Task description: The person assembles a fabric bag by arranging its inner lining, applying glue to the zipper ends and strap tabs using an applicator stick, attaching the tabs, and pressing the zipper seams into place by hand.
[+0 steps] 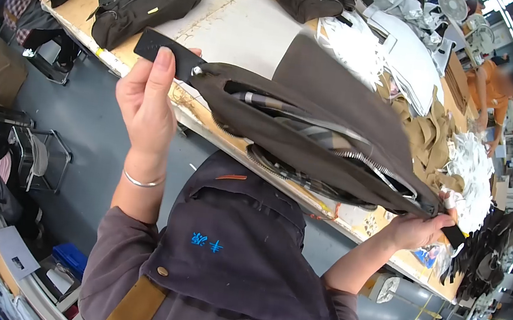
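A dark brown bag (342, 100) stretches between my two hands above the table's front edge. Its zipped opening gapes, and a checked lining (276, 107) shows inside. My left hand (153, 98) pinches the black tab (182, 59) at the bag's left end, thumb on top. At the right end, my right hand (417, 231) is closed on the bag's corner, beside a short black tab (454, 236). A second zipper (299, 180) hangs along the bag's lower side.
More dark bags (150, 7) lie on the pale worktable (243, 12). White strips (356, 43), tan pieces (424, 140) and dark straps (491, 249) are heaped to the right. A person in orange (505, 89) stands beyond; another in a checked shirt (18, 2) is far left.
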Tool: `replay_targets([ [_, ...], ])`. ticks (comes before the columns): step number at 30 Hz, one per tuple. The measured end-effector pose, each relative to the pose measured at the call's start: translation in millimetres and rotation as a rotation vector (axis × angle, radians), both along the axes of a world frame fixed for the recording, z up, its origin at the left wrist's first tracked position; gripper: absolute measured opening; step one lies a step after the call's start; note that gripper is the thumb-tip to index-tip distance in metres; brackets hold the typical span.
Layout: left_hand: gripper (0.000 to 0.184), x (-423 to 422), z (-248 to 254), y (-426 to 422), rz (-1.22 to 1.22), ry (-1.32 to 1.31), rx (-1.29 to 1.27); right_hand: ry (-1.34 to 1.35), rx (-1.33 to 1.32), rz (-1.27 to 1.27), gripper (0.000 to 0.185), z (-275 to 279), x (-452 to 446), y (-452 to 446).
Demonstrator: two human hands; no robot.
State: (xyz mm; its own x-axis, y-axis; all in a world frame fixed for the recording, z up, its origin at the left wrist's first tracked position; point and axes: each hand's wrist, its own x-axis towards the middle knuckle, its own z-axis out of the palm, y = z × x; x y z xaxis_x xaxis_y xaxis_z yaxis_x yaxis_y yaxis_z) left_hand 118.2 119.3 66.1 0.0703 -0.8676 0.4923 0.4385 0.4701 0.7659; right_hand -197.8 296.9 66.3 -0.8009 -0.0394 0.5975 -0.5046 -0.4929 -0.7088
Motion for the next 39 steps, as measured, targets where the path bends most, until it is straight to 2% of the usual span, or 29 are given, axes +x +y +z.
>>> replay_targets([
  [2, 0.024, -3, -20, -6, -0.043, 0.000, 0.018, -0.024, 0.175, 0.041, 0.045, -24, -16, 6],
  [4, 0.029, -18, -31, -6, -0.019, -0.049, 0.242, -0.273, 0.369, 0.246, 0.038, -44, -21, 4],
  [5, 0.030, -18, -48, -7, -0.068, -0.046, 0.257, -0.337, 0.345, 0.265, 0.038, -52, -23, 5],
  [7, 0.031, -25, -47, 2, -0.109, -0.072, 0.277, -0.409, 0.355, 0.287, 0.033, -45, -15, 6],
  [10, 0.026, -30, -40, 11, -0.243, 0.004, 0.261, -0.324, 0.360, 0.287, 0.030, -41, -25, 11],
  [11, 0.026, -31, -42, 13, -0.272, -0.038, 0.252, -0.298, 0.358, 0.274, 0.037, -39, -25, 9],
  [14, 0.028, -36, -47, 15, -0.232, -0.138, 0.191, -0.014, 0.500, -0.189, 0.033, -26, -15, 1],
  [16, 0.030, -41, -51, 15, -0.209, -0.086, 0.202, 0.334, 0.292, -0.424, 0.025, -4, -1, 1],
  [17, 0.031, -44, -51, 15, -0.190, -0.051, 0.205, 0.369, 0.085, -0.396, 0.018, 9, 17, -2],
  [18, 0.031, -47, -51, 17, -0.175, -0.021, 0.209, 0.429, -0.025, -0.281, 0.020, 19, 30, 2],
  [20, 0.032, -53, -49, 20, -0.155, -0.020, 0.165, 0.531, 0.136, 0.212, 0.022, 28, 68, 2],
  [22, 0.032, -56, -48, 20, -0.160, -0.001, 0.132, 0.652, 0.754, 0.533, 0.024, 34, 99, -14],
  [24, 0.030, -54, -47, 21, -0.161, 0.050, 0.125, 0.834, 1.015, 0.624, 0.029, 27, 96, -39],
  [27, 0.029, -48, -49, 22, -0.132, 0.008, 0.085, 0.864, 1.177, 0.652, 0.042, 28, 94, -55],
  [30, 0.030, -45, -50, 22, -0.132, -0.042, 0.055, 0.860, 1.197, 0.764, 0.044, 25, 87, -60],
  [32, 0.032, -44, -52, 22, -0.193, -0.007, 0.061, 0.969, 1.169, 0.652, 0.026, 23, 77, -68],
  [35, 0.030, -46, -49, 24, -0.183, 0.007, -0.013, 0.991, 1.333, 0.631, 0.012, 15, 64, -73],
  [39, 0.028, -43, -51, 23, -0.113, 0.051, -0.022, 1.028, 1.325, 0.490, 0.009, 10, 39, -68],
])
